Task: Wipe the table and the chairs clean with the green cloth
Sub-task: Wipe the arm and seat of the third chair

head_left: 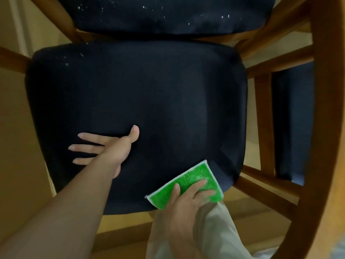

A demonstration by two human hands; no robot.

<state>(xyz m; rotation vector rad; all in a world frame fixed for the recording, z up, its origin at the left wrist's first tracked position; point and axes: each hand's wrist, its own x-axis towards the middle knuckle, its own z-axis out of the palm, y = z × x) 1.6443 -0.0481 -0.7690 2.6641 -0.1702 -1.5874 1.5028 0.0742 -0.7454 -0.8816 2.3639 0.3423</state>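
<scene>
Two hands on chair seat [141, 94] | left hand [113, 148] fingers spread flat | right hand [188, 199] fingers flat on green cloth [186, 182]

One green cloth [186, 184], two hands [115, 148] [186, 199], two dark cushions [130, 101] [168, 14], one wooden chair frame [265, 116].

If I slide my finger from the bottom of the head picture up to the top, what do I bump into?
Going near to far: right hand → green cloth → dark seat cushion → speckled back cushion.
</scene>
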